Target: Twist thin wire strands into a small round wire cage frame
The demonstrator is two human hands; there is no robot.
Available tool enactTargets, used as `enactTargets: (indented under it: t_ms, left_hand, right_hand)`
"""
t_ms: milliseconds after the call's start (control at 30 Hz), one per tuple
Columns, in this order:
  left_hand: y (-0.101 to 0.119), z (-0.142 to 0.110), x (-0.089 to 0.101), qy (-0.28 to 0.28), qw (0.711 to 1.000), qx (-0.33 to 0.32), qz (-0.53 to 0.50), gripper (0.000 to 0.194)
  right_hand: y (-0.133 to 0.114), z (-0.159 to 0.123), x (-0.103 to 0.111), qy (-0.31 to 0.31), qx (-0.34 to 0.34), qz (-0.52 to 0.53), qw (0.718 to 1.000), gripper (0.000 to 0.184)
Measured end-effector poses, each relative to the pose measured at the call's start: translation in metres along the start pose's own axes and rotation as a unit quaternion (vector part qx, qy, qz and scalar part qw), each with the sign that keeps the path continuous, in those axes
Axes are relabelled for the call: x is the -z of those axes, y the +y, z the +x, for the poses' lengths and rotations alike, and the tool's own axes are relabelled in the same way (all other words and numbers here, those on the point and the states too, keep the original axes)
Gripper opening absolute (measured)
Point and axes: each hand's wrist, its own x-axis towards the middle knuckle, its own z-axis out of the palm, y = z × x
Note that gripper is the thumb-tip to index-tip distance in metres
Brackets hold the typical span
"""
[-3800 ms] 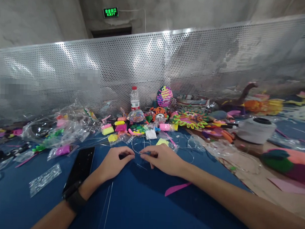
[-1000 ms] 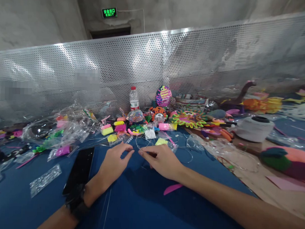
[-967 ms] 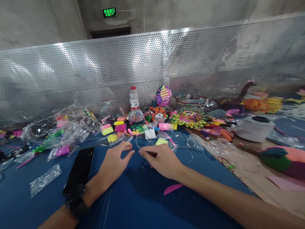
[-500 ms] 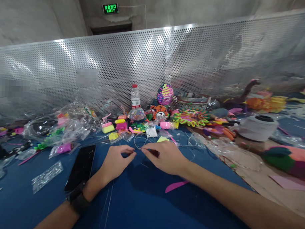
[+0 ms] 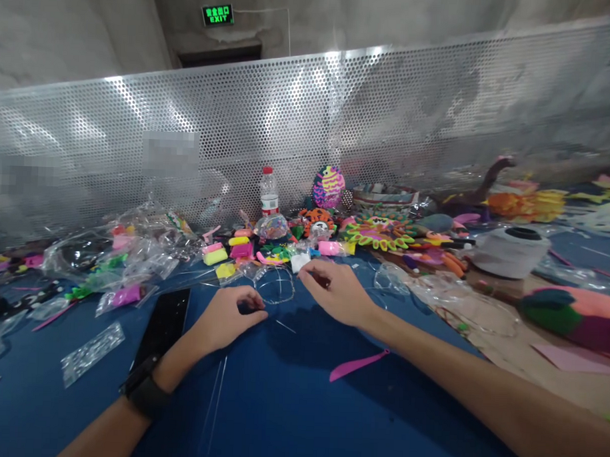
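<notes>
Clear plastic bags holding brightly coloured foam pieces are lying along the far left of the blue-covered tabletop, with a small bag of silver sequins lying nearer the person. A black smartphone is resting face up beside the left forearm, which is wearing a black wristband. The left hand is lying low on the tabletop, its grip curling inward with the fingertips drawn toward the thumb; whether it is pinching a thin wire cannot be told. A thin wire loop is lying between the hands, just beyond the left fingertips and apart from the right hand. Behind it, a plastic water bottle is standing upright among colourful foam crafts, in front of a perforated metal panel. The right hand is hovering to the right of the loop, its grip released, with the fingers spreading downward and nothing visible between them. A pink foam strip is lying below the right forearm. Further right, a white spool is standing on its end, and a bundle of pink and green felt is lying near the right edge of the view.
</notes>
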Motion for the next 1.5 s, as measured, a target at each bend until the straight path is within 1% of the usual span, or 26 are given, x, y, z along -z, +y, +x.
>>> enactTargets:
  t_ms: [33, 100, 233, 333, 433, 533, 600, 700, 800, 900, 1000, 1067, 1167, 1267, 1400, 1500]
  left_hand:
    - [0.000, 0.000, 0.000, -0.001, 1.000, 0.001, 0.000, 0.003]
    - [0.000, 0.000, 0.000, 0.006, 1.000, -0.001, -0.008, 0.007]
    - [-0.002, 0.000, -0.002, 0.028, 0.999, -0.020, 0.005, 0.015]
    - [-0.004, 0.000, -0.003, 0.031, 0.999, -0.018, 0.016, 0.017]
    - [-0.006, 0.001, -0.004, 0.038, 0.999, -0.015, 0.010, 0.015]
    - [-0.007, 0.002, -0.004, 0.060, 0.998, -0.015, 0.007, 0.012]
    - [-0.005, 0.003, -0.004, 0.078, 0.997, -0.001, -0.008, 0.010]
    - [-0.001, 0.003, -0.003, 0.091, 0.994, 0.024, -0.046, 0.010]
    - [0.001, 0.002, -0.002, 0.087, 0.994, 0.011, -0.059, 0.017]
    - [0.002, 0.001, -0.002, 0.072, 0.996, -0.002, -0.044, 0.025]
    - [0.003, 0.000, -0.001, 0.061, 0.998, 0.013, -0.030, 0.025]
    - [0.005, 0.000, 0.000, 0.048, 0.998, 0.025, -0.026, 0.026]
    - [0.009, -0.001, 0.001, 0.031, 0.999, 0.038, -0.024, 0.027]
    - [0.009, -0.001, 0.001, 0.027, 0.998, 0.045, -0.026, 0.026]
    - [0.006, 0.000, -0.001, 0.032, 0.998, 0.045, -0.041, 0.027]
    - [0.004, 0.000, 0.000, 0.028, 0.997, 0.047, -0.051, 0.030]
  right_hand:
    - [0.000, 0.001, 0.000, -0.002, -0.017, 0.001, 1.000, 0.021]
    - [0.000, 0.002, -0.001, -0.014, -0.042, 0.002, 0.999, 0.016]
    - [0.001, 0.001, -0.005, -0.046, -0.070, 0.011, 0.996, 0.011]
    - [0.005, 0.000, -0.009, -0.065, -0.081, 0.037, 0.994, 0.013]
    - [0.008, -0.001, -0.012, -0.081, -0.087, 0.058, 0.991, 0.019]
    - [0.008, -0.002, -0.012, -0.092, -0.087, 0.072, 0.989, 0.024]
    - [0.006, -0.002, -0.011, -0.097, -0.090, 0.083, 0.988, 0.023]
    - [0.003, -0.003, -0.010, -0.106, -0.112, 0.107, 0.982, 0.021]
    - [0.000, -0.003, -0.009, -0.117, -0.132, 0.133, 0.975, 0.021]
    - [0.000, -0.004, -0.010, -0.123, -0.132, 0.145, 0.973, 0.023]
    - [0.001, -0.004, -0.010, -0.126, -0.120, 0.137, 0.975, 0.025]
    - [0.001, -0.004, -0.010, -0.128, -0.113, 0.127, 0.977, 0.023]
    - [0.001, -0.004, -0.011, -0.128, -0.122, 0.140, 0.974, 0.020]
    - [0.001, -0.005, -0.014, -0.126, -0.153, 0.188, 0.962, 0.021]
    - [-0.001, -0.004, -0.017, -0.125, -0.199, 0.258, 0.937, 0.020]
    - [-0.002, -0.004, -0.017, -0.120, -0.205, 0.271, 0.933, 0.019]
